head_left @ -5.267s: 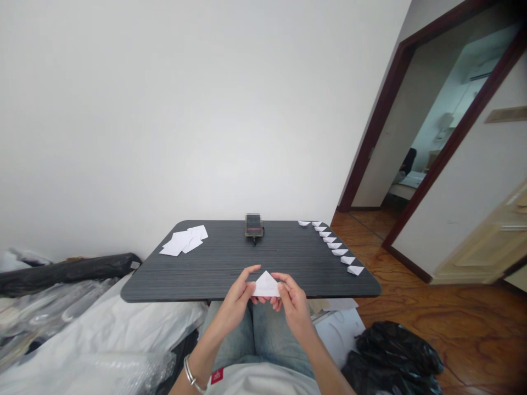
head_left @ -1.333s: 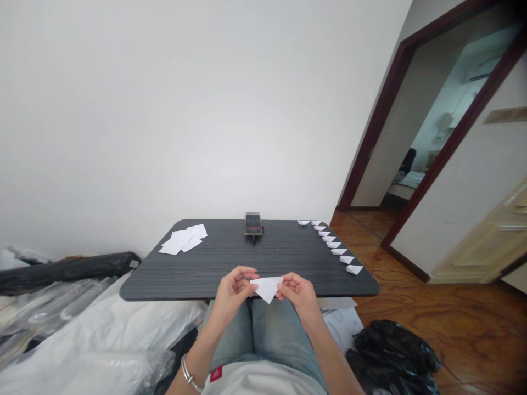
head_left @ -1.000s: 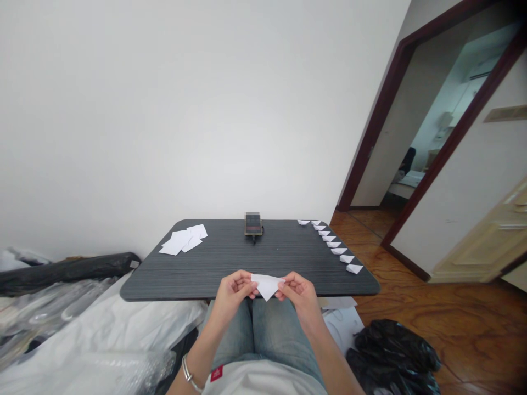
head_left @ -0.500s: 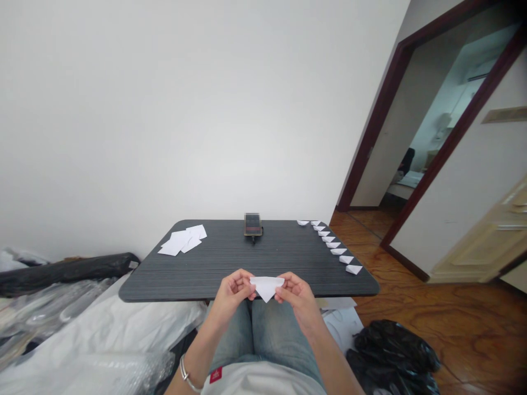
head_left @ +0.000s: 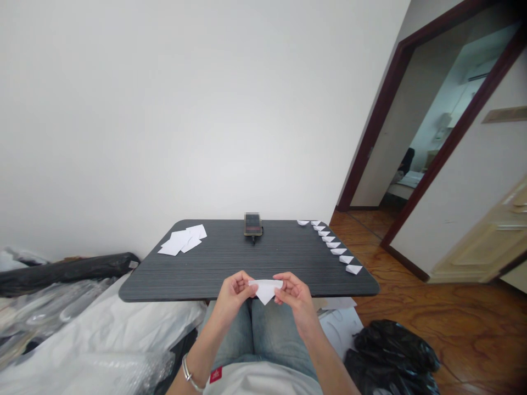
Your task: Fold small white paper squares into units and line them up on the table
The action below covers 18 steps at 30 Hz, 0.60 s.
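Head view: paper (head_left: 265,291) spans left grip (head_left: 234,292) to right grip (head_left: 295,293).

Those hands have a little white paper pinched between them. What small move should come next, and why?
Probably pressing the upper edge of the folded white paper flat, I'd judge: that edge looks slightly bowed, while the left hand and the right hand already pinch its two ends, with its tip pointing toward the wearer.

It looks like a home to me: glossy wood-grained floor (head_left: 473,329), plain white wall (head_left: 230,120), cream panelling (head_left: 481,244) off to the right, a dark-red door frame (head_left: 373,131) giving onto another room (head_left: 436,131).
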Each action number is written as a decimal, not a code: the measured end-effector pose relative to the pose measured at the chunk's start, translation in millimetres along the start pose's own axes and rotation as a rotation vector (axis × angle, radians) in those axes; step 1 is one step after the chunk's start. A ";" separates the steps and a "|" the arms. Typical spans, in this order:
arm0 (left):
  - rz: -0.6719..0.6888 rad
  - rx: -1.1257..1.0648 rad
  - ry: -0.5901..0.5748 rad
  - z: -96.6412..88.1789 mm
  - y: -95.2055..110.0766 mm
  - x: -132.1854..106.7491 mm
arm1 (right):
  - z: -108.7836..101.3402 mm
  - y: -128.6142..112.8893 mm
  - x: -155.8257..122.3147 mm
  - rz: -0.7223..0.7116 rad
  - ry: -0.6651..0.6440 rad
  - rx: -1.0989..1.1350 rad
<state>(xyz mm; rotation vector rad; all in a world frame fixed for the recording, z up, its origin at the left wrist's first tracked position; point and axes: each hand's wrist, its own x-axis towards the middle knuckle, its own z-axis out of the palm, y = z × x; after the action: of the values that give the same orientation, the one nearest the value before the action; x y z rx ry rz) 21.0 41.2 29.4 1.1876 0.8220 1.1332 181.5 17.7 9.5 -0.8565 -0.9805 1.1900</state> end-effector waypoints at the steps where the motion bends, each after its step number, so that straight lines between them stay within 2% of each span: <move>1: -0.002 -0.010 0.004 -0.6 -0.9 0.6 | 0.5 0.2 -0.1 -0.006 -0.002 0.001; 14: 0.082 -0.054 0.131 -0.1 1.4 0.1 | -0.2 5.9 1.6 -0.044 0.029 0.031; 18: -0.009 -0.081 0.035 -0.7 3.5 -2.6 | -1.2 5.6 2.7 -0.049 0.047 0.030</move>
<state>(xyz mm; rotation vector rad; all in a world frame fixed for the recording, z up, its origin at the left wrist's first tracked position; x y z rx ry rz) 18.9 38.8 32.5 1.0988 0.8006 1.1720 181.0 21.3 4.3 -0.8289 -0.9381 1.1354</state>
